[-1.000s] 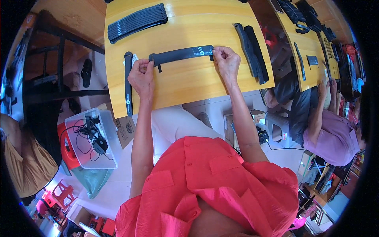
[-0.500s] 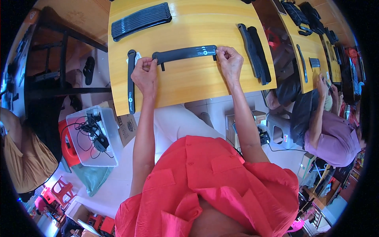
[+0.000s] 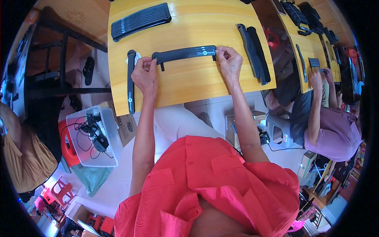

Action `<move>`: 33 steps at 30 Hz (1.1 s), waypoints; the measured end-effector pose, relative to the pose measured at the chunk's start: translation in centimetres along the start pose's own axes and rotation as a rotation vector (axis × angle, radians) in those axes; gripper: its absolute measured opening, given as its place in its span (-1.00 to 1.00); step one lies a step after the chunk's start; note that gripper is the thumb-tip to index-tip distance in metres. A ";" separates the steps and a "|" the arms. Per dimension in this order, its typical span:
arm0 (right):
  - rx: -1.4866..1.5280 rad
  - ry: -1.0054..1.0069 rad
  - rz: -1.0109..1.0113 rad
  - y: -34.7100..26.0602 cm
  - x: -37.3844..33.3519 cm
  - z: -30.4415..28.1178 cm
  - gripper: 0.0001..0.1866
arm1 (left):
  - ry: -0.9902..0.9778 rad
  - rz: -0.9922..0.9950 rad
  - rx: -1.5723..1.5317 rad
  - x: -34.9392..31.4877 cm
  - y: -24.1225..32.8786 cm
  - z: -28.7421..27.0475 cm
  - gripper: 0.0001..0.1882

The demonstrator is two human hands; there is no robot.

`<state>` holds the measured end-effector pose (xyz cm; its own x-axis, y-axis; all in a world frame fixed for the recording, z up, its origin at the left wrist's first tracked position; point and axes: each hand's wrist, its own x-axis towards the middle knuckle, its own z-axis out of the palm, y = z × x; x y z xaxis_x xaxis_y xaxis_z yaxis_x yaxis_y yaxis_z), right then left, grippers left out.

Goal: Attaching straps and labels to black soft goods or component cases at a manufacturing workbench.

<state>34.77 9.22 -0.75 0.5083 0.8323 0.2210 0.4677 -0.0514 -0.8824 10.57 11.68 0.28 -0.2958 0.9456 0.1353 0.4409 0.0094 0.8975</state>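
A flat black strap (image 3: pixel 181 54) with pale print near its right end is held level over the wooden table (image 3: pixel 189 87). My left hand (image 3: pixel 145 75) pinches its rounded left end. The right end is between the thumb and fingers of my right hand (image 3: pixel 230 63). Two short dark pieces show below the strap, one near each end. Beside my left hand another black strap (image 3: pixel 131 85) lies lengthwise, with a bit of white paper (image 3: pixel 137 58) next to it. Right of my right hand lie several dark straps (image 3: pixel 258 55) side by side.
A neat stack of black straps (image 3: pixel 141 21) lies at the table's far left. Below on the left stands a clear plastic bin (image 3: pixel 112 138) with cables. A co-worker in a purple shirt (image 3: pixel 333 132) sits at another table (image 3: pixel 310 49) on the right. A grey stool (image 3: pixel 279 128) stands between.
My hands and the strap between them have hardly moved. On the right, the co-worker's hands have shifted a little toward the small dark piece on their table.
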 end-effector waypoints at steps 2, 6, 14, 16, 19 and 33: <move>0.018 0.005 -0.001 -0.2 0.0 -0.2 -0.90 | 0.003 0.019 0.036 -0.1 0.5 -0.2 -0.89; -0.018 0.009 -0.023 -0.7 0.2 -0.3 -0.91 | 0.010 0.033 0.049 0.2 0.1 0.0 -0.88; -0.081 0.033 -0.103 -0.7 0.2 -0.2 -0.93 | 0.007 0.038 0.075 0.1 0.3 0.0 -0.89; -0.081 0.021 -0.085 -0.9 0.2 -0.1 -0.93 | 0.024 0.061 0.070 0.2 0.0 -0.1 -0.88; 0.129 0.074 0.016 0.6 0.4 -0.1 -0.94 | 0.048 0.092 0.028 0.2 0.1 0.0 -0.87; -0.115 -0.145 -0.350 -3.4 -2.5 -1.1 -0.67 | -0.163 0.616 0.212 -3.2 2.6 0.3 -0.49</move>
<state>32.68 6.73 2.20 0.2001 0.8793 0.4323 0.6769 0.1950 -0.7098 12.93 8.82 2.00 0.1880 0.8355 0.5163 0.6499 -0.4999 0.5724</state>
